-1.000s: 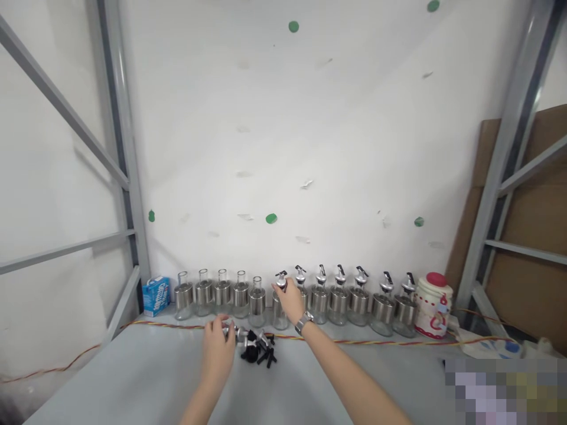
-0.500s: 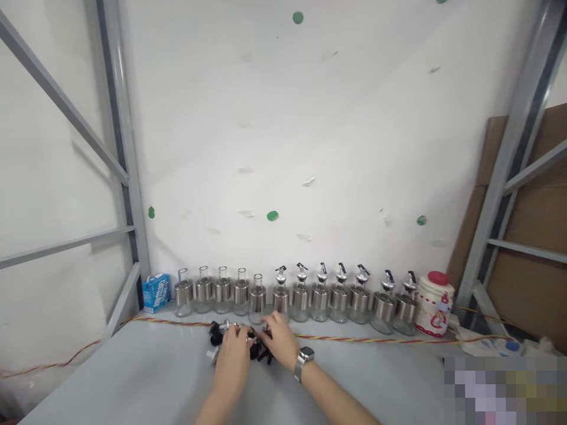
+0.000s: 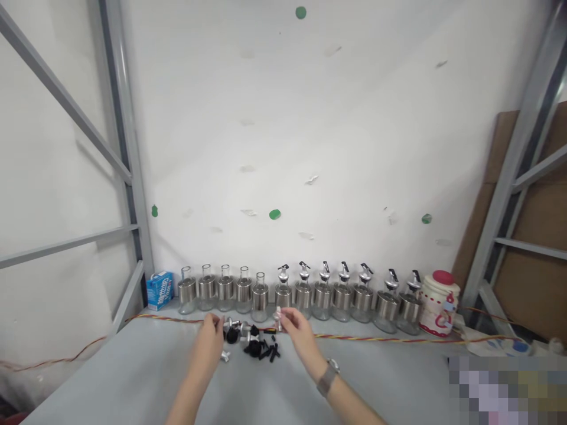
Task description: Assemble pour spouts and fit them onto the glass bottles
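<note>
My right hand [image 3: 301,333], a watch at its wrist, pinches a small white and silver piece [image 3: 278,316] upright in front of the bottles. My left hand [image 3: 209,337] has its fingers drawn together at the left side of a pile of parts; whatever they may hold is hidden. Between the hands lie silver and black pourer tops [image 3: 254,348] and several short black pieces [image 3: 268,352]. A small white piece [image 3: 225,356] lies beside my left hand. Behind stand open glass bottles [image 3: 260,298] with metal bands, and bottles with pourers fitted [image 3: 323,295].
A blue carton [image 3: 160,290] stands at the row's left end, a cream jar with a red lid [image 3: 439,304] at its right. A twisted red and yellow cord [image 3: 376,339] runs across the grey table [image 3: 133,378]. Metal posts [image 3: 128,159] flank the white wall.
My hands have moved apart, left hand to the left and right hand to the right, uncovering the parts between them. A small white and silver piece now shows in my right fingers.
</note>
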{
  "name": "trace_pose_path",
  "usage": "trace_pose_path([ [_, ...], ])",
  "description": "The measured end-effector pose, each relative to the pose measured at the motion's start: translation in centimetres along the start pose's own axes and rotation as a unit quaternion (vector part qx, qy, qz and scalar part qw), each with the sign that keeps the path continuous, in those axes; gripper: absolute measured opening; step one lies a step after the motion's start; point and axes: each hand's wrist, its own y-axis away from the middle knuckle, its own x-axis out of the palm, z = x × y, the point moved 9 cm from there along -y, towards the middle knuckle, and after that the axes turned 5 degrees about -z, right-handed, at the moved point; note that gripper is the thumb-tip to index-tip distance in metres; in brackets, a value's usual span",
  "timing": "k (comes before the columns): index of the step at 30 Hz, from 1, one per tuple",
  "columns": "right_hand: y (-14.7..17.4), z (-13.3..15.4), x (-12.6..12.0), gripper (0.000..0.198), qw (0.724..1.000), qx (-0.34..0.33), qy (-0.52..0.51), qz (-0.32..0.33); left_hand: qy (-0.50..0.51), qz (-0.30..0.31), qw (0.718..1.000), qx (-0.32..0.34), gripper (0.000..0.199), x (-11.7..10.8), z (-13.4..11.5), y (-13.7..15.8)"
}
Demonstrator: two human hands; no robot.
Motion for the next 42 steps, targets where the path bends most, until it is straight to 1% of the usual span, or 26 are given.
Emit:
trace_pose_path([
  [2,1.7,-0.5,-1.6,0.033,0.997,0.045,-0.062,0.006,-0.01,0.032,0.999,-0.016,0.034,0.2,0.9,0.1],
  [3,2.9,-1.6,-2.2,0.03,0.977,0.121,-0.176,0.013,-0.018,0.048,0.998,-0.02,0.036,0.4,1.1,0.4],
  [4,4.2,-2.5,-2.5,0.026,0.945,0.187,-0.267,0.021,-0.028,0.06,0.998,-0.021,0.037,0.7,1.2,0.7],
  [6,6.4,-3.6,-3.0,0.022,0.889,0.273,-0.367,0.035,-0.049,0.075,0.996,-0.016,0.038,1.2,1.0,1.5],
  [7,7.3,-4.0,-3.3,0.02,0.868,0.301,-0.394,0.032,-0.057,0.08,0.995,-0.011,0.036,1.4,0.8,1.8],
  [8,7.8,-4.3,-3.5,0.018,0.853,0.319,-0.412,0.026,-0.062,0.083,0.995,-0.004,0.035,1.5,0.5,1.9],
  [10,8.2,-4.3,-3.7,0.016,0.837,0.334,-0.434,0.011,-0.06,0.088,0.994,0.014,0.036,1.8,-0.4,2.0],
  [12,7.9,-3.9,-3.6,0.015,0.833,0.325,-0.449,0.004,-0.046,0.091,0.994,0.035,0.038,1.8,-1.4,1.9],
  [16,7.4,-3.0,-3.7,0.017,0.84,0.298,-0.453,0.009,-0.028,0.093,0.993,0.061,0.039,1.8,-2.8,2.0],
  [20,7.5,-3.2,-4.1,0.017,0.843,0.298,-0.448,0.011,-0.073,0.105,0.99,0.061,0.046,2.1,-2.8,3.1],
  [23,7.6,-3.3,-4.2,0.017,0.843,0.305,-0.444,0.01,-0.111,0.092,0.988,0.058,0.051,1.8,-3.0,3.9],
  [25,7.7,-3.2,-4.0,0.017,0.844,0.307,-0.44,0.012,-0.127,0.062,0.988,0.066,0.054,1.2,-3.5,4.1],
  [27,7.7,-3.0,-3.9,0.017,0.845,0.306,-0.438,0.014,-0.135,0.006,0.987,0.086,0.054,0.4,-4.4,4.0],
  [29,7.7,-2.8,-3.7,0.017,0.847,0.303,-0.436,0.018,-0.126,-0.039,0.985,0.114,0.046,0.1,-5.3,4.0],
  [30,7.7,-2.8,-3.7,0.017,0.848,0.303,-0.434,0.019,-0.116,-0.044,0.984,0.13,0.039,0.3,-5.6,4.0],
  [32,7.8,-2.9,-3.6,0.018,0.85,0.305,-0.43,0.018,-0.101,-0.016,0.98,0.17,0.031,1.4,-6.2,4.2],
  [34,7.8,-2.9,-3.6,0.018,0.85,0.306,-0.429,0.018,-0.098,0.017,0.972,0.211,0.038,2.6,-6.7,4.5],
  [36,7.9,-2.9,-3.6,0.018,0.848,0.304,-0.433,0.02,-0.095,0.031,0.966,0.238,0.044,3.1,-7.0,4.9],
  [39,8.0,-2.8,-3.5,0.017,0.847,0.301,-0.438,0.026,-0.086,0.025,0.965,0.247,0.043,2.8,-7.4,5.2],
  [42,8.1,-2.8,-3.4,0.017,0.847,0.302,-0.437,0.028,-0.067,0.016,0.97,0.232,0.033,2.4,-7.5,5.0],
])
